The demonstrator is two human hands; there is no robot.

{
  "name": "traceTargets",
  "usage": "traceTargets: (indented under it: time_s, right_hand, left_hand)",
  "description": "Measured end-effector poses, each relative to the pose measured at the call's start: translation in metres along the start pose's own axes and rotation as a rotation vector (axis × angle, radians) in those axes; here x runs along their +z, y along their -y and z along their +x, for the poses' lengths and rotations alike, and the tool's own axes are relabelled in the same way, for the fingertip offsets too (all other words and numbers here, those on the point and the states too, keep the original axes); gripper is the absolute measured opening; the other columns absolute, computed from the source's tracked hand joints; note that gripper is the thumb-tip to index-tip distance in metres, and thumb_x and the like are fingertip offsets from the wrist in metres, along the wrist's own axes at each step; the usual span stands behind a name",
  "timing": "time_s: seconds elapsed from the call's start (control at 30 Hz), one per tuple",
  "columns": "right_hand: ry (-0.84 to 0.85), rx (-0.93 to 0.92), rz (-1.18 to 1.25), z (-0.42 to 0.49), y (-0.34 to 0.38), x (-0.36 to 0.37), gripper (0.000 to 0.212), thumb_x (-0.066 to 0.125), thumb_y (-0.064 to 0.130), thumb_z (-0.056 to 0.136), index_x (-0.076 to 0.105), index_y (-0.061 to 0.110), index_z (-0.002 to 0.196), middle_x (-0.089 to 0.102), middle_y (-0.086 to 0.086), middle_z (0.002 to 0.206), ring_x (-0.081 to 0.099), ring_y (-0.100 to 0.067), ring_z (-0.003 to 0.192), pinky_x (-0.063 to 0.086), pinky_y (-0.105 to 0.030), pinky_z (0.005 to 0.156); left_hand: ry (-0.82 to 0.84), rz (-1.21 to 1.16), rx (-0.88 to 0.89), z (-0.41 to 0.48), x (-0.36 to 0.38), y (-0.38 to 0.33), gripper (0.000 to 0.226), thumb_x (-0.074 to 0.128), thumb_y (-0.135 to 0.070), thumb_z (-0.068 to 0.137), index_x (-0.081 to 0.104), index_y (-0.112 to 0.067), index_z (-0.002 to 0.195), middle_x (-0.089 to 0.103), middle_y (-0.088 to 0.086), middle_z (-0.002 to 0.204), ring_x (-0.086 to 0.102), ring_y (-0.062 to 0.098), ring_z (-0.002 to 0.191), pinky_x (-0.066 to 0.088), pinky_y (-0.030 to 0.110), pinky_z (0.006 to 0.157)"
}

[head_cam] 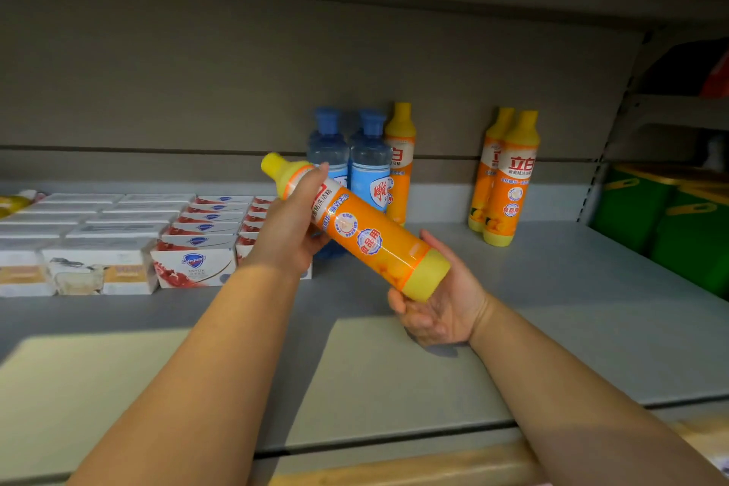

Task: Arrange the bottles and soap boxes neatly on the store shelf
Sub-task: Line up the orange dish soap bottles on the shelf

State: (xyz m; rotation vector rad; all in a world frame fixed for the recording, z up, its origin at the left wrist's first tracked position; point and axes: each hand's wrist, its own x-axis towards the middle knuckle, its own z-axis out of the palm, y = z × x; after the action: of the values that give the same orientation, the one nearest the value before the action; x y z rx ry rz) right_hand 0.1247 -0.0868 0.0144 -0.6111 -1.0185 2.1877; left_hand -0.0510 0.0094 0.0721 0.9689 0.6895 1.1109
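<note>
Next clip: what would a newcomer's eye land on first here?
The orange bottle, held tilted mid-frame: the left hand grips near its neck, the right hand cups its yellow base. Behind it, blue bottles and upright orange bottles stand at the back of the shelf; soap boxes fill its left.

Your left hand covers part of the label on the held bottle and the right end of the soap boxes. That bottle hides the lower parts of the blue bottles. Its base partly hides the fingers of your right hand. At right, the front bottle screens most of the rear bottle. The green boxes are cut by the right edge, a yellow thing by the left. Small label print is unreadable.
</note>
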Motion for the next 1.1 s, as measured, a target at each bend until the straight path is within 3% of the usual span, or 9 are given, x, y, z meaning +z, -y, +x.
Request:
traceTargets:
  time_s: [0.17, 0.23, 0.3, 0.37, 0.43, 0.57, 0.8, 0.97, 1.1]
  right_hand:
    - [-0.348, -0.134, -0.005, 0.002, 0.002, 0.001, 0.072, 0.067, 0.061, 0.058, 0.07, 0.0, 0.097, 0.064, -0.012, 0.063, 0.06, -0.016, 0.047, 0.05, -0.018, 0.044]
    - [-0.477, -0.227, -0.076, 0.006, 0.002, 0.003, 0.067, 0.063, 0.057, 0.06, 0.063, 0.007, 0.105, 0.067, -0.014, 0.068, 0.062, -0.017, 0.049, 0.051, -0.02, 0.046]
    - [-0.572, -0.339, -0.189, 0.01, 0.001, 0.007, 0.063, 0.061, 0.055, 0.063, 0.056, 0.012, 0.109, 0.071, -0.014, 0.077, 0.066, -0.019, 0.055, 0.054, -0.022, 0.049]
    - [-0.615, -0.453, -0.368, 0.012, 0.0, 0.01, 0.074, 0.079, 0.057, 0.049, 0.059, 0.014, 0.107, 0.074, -0.008, 0.086, 0.07, -0.021, 0.068, 0.056, -0.026, 0.056]
    - [-0.649, -0.543, -0.549, 0.012, -0.002, 0.013, 0.072, 0.089, 0.043, 0.04, 0.063, 0.018, 0.103, 0.074, -0.001, 0.09, 0.071, -0.02, 0.078, 0.056, -0.028, 0.065]
    - [-0.692, -0.602, -0.713, 0.02, -0.012, 0.017, 0.049, 0.074, 0.014, 0.062, 0.057, 0.024, 0.106, 0.073, 0.006, 0.095, 0.069, -0.012, 0.089, 0.055, -0.027, 0.073]
    - [-0.803, -0.595, -0.747, 0.039, -0.018, 0.021, 0.053, 0.075, 0.03, 0.059, 0.054, 0.035, 0.107, 0.065, 0.004, 0.113, 0.063, -0.018, 0.105, 0.051, -0.041, 0.092]
    - [-0.881, -0.684, -0.83, 0.031, -0.012, 0.011, 0.052, 0.073, 0.0, 0.074, 0.051, 0.035, 0.106, 0.063, 0.012, 0.103, 0.064, -0.001, 0.091, 0.053, -0.025, 0.08]
    - [-1.101, -0.756, -0.868, 0.021, -0.002, -0.006, 0.058, 0.072, -0.002, 0.075, 0.038, 0.026, 0.112, 0.054, 0.017, 0.098, 0.06, 0.01, 0.077, 0.047, -0.006, 0.062]
  left_hand:
    - [-0.165, 0.051, 0.017, 0.002, 0.006, 0.002, 0.04, 0.066, -0.052, 0.08, 0.055, -0.02, 0.102, 0.068, 0.003, 0.092, 0.069, 0.015, 0.079, 0.056, 0.03, 0.052]
    - [-0.161, 0.021, 0.099, 0.0, 0.008, 0.0, 0.04, 0.067, -0.05, 0.08, 0.055, -0.02, 0.104, 0.069, 0.002, 0.092, 0.07, 0.013, 0.074, 0.055, 0.027, 0.05]
    - [-0.143, 0.015, 0.203, -0.003, 0.009, -0.002, 0.041, 0.069, -0.047, 0.079, 0.053, -0.024, 0.108, 0.069, 0.0, 0.092, 0.071, 0.01, 0.072, 0.055, 0.025, 0.052]
    - [-0.111, 0.022, 0.307, -0.007, 0.011, -0.004, 0.033, 0.07, -0.045, 0.079, 0.052, -0.03, 0.102, 0.068, -0.004, 0.09, 0.07, 0.005, 0.072, 0.054, 0.022, 0.053]
    - [-0.063, 0.035, 0.381, -0.013, 0.014, -0.006, 0.028, 0.068, -0.046, 0.079, 0.051, -0.034, 0.098, 0.068, -0.009, 0.088, 0.07, 0.002, 0.074, 0.054, 0.02, 0.056]
    - [0.046, 0.083, 0.471, -0.027, 0.026, -0.009, 0.039, 0.054, -0.064, 0.073, 0.05, -0.033, 0.096, 0.071, -0.017, 0.075, 0.07, 0.002, 0.071, 0.052, 0.018, 0.054]
    - [0.242, 0.427, 0.422, -0.035, 0.03, 0.001, 0.046, 0.035, -0.074, 0.065, 0.043, -0.039, 0.094, 0.066, -0.026, 0.071, 0.066, -0.008, 0.069, 0.047, 0.01, 0.047]
    - [0.366, 0.543, 0.35, -0.019, 0.019, 0.012, 0.043, 0.032, -0.082, 0.07, 0.053, -0.056, 0.097, 0.066, -0.03, 0.092, 0.063, -0.008, 0.091, 0.051, 0.021, 0.075]
    - [0.191, 0.562, 0.26, 0.008, 0.008, 0.043, 0.039, 0.029, -0.056, 0.097, 0.06, -0.032, 0.1, 0.066, -0.009, 0.102, 0.061, 0.01, 0.102, 0.048, 0.032, 0.089]
